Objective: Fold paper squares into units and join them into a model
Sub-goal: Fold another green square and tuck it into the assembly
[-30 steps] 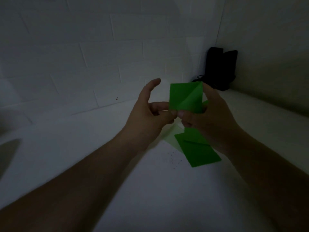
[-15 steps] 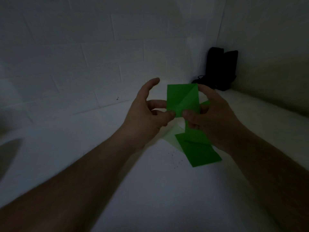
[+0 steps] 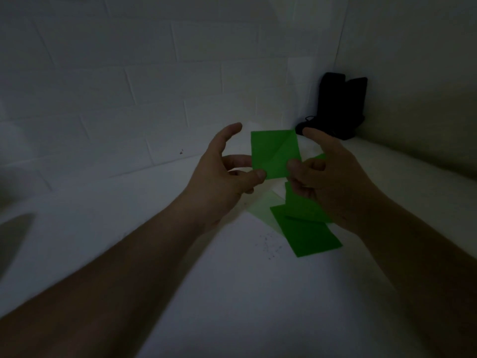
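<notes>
Both hands' fingers (image 3: 258, 174) pinch the green paper square (image 3: 275, 153)

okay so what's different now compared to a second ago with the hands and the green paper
The held green square has turned slightly to sit squarer, and the right hand's index finger has lifted off its top corner. Both hands, left hand included, still pinch its lower edge. The green papers on the table and the black object are unmoved.
</notes>
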`<state>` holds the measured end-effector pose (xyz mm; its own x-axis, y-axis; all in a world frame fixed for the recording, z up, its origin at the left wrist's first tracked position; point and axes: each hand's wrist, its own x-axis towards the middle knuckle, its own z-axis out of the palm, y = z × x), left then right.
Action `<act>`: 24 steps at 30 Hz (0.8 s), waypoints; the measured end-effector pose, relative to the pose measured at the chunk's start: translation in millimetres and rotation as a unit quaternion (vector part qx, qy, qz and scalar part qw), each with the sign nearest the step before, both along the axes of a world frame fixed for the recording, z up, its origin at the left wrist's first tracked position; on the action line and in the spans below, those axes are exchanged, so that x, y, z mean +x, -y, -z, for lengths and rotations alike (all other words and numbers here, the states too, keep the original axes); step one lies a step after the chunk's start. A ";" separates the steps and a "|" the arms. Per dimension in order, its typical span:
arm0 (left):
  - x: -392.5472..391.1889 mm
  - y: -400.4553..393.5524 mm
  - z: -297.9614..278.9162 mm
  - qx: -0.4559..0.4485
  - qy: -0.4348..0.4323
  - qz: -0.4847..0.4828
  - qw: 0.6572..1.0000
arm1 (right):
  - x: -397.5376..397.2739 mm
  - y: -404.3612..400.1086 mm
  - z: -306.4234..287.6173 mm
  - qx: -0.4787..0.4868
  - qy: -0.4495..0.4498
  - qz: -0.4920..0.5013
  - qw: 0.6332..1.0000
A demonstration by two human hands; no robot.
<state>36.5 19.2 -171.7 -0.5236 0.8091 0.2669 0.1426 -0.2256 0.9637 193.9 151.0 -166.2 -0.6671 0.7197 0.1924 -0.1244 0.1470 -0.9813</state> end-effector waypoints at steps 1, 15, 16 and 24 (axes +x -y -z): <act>-0.1 -0.4 1.0 -0.006 0.003 0.000 1.000 | 0.3 -0.3 -0.2 0.003 0.004 0.000 1.000; 6.2 -6.2 5.5 0.003 0.079 0.002 0.997 | -6.4 8.7 -0.4 -0.053 -0.002 -0.008 0.999; 6.3 -6.0 4.6 0.005 0.092 -0.001 0.996 | -6.1 9.7 -1.0 -0.053 0.005 -0.011 0.999; 4.9 -2.4 -1.1 -0.006 0.123 -0.031 0.992 | -3.3 11.2 -5.4 -0.056 0.074 -0.028 0.995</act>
